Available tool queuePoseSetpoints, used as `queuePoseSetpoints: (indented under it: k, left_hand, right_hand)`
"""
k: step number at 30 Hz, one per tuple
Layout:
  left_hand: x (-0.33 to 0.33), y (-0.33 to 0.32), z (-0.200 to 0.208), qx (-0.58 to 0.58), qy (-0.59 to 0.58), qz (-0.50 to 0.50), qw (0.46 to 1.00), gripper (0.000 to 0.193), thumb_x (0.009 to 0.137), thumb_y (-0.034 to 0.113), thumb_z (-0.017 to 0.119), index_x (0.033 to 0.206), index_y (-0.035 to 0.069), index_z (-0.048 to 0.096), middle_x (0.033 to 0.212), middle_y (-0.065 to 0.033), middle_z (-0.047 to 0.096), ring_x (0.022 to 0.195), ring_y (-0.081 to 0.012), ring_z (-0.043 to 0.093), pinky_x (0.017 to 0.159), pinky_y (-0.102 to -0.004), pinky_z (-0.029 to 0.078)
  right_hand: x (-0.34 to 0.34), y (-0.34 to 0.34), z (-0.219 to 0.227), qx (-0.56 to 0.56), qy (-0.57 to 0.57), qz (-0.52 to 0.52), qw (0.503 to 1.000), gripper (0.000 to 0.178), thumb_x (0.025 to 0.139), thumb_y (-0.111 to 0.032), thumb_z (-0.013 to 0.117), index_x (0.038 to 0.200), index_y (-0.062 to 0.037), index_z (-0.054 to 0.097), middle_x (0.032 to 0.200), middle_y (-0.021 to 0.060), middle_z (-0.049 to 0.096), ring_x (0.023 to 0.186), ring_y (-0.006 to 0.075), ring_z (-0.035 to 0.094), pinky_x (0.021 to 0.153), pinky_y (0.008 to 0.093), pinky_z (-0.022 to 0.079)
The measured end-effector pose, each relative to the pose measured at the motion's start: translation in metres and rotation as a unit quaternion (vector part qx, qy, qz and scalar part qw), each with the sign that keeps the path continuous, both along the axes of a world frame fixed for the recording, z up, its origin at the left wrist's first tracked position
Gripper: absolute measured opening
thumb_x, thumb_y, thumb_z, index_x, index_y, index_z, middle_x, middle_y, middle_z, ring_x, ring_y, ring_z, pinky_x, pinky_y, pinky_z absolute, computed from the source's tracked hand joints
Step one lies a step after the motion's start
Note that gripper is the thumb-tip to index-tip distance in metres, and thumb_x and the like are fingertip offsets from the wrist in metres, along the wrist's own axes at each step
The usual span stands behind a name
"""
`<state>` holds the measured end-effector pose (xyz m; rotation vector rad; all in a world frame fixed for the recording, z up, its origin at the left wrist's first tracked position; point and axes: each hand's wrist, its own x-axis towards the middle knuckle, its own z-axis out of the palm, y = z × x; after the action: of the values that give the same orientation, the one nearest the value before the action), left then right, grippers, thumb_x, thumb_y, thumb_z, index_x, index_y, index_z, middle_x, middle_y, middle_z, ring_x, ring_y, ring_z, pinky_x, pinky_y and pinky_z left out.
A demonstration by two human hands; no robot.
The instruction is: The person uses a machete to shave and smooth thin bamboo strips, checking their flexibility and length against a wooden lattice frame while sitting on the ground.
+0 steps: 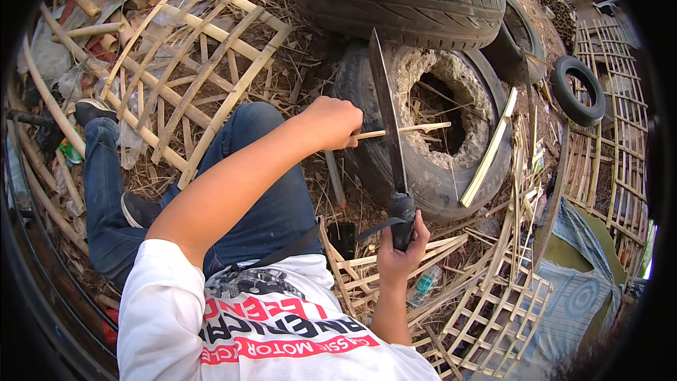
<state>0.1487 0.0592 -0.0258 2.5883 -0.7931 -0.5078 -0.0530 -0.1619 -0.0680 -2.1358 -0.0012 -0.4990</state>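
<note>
My left hand (331,123) is closed around one end of a thin bamboo strip (424,129), which points to the right over the tire's hole. In my right hand (403,252) is the black-wrapped handle of a machete (386,109). Its long dark blade stands pointing away from me and crosses the strip just right of my left hand; I cannot tell whether they touch. Beneath both lies a big tire (367,162) on its side, its centre ringed with rough, pale, crusted material. A wider split bamboo piece (490,148) leans on the tire's right side.
Another tire (395,3) rests at the far edge of the first, and a smaller tire (578,90) lies farther right. A woven bamboo lattice (204,63) is at the left. Bamboo strips and a second lattice (497,321) lie near right, beside a blue cloth (575,296) and a plastic bottle (424,283).
</note>
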Motion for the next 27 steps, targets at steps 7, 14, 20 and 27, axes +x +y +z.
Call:
queuePoseSetpoints:
  k: [7, 14, 20, 27]
  left_hand:
    - [0.012, -0.004, -0.01, -0.003, -0.024, 0.004, 1.0, 0.019, 0.078, 0.03, 0.072, 0.084, 0.012, 0.075, 0.072, -0.0128, 0.068, 0.074, -0.031, 0.067, 0.068, -0.0408, 0.052]
    - [0.026, -0.015, -0.008, 0.021, -0.034, 0.006, 0.999, 0.02, 0.076, 0.03, 0.073, 0.083, 0.011, 0.074, 0.074, -0.0128, 0.068, 0.075, -0.0311, 0.067, 0.067, -0.0407, 0.052]
    - [0.031, -0.02, -0.01, 0.028, -0.041, 0.005, 0.999, 0.018, 0.075, 0.027, 0.072, 0.081, 0.011, 0.073, 0.075, -0.0126, 0.068, 0.076, -0.0308, 0.068, 0.068, -0.0407, 0.052]
    - [0.033, -0.019, -0.015, 0.015, -0.043, 0.007, 0.999, 0.016, 0.074, 0.025, 0.072, 0.081, 0.01, 0.073, 0.074, -0.0129, 0.068, 0.076, -0.0305, 0.067, 0.068, -0.0408, 0.052]
  right_hand:
    - [0.018, 0.009, -0.021, -0.04, -0.058, 0.025, 0.997, 0.06, 0.076, 0.005, 0.072, 0.129, 0.0042, 0.045, 0.108, 0.0202, 0.059, 0.094, 0.026, 0.062, 0.084, 0.0334, 0.049]
    - [0.045, 0.015, -0.014, -0.111, -0.115, 0.02, 0.987, 0.066, 0.069, 0.007, 0.074, 0.128, -0.0026, 0.047, 0.087, 0.0195, 0.06, 0.07, 0.0341, 0.06, 0.062, 0.0369, 0.05]
    - [0.047, 0.016, -0.025, -0.098, -0.1, 0.023, 0.99, 0.065, 0.07, 0.007, 0.074, 0.128, -0.0033, 0.047, 0.087, 0.0197, 0.06, 0.071, 0.0344, 0.061, 0.062, 0.037, 0.051]
    - [0.05, 0.02, -0.032, -0.095, -0.098, 0.028, 0.99, 0.066, 0.07, 0.008, 0.073, 0.128, -0.0036, 0.046, 0.089, 0.0195, 0.06, 0.072, 0.0345, 0.062, 0.062, 0.0368, 0.051]
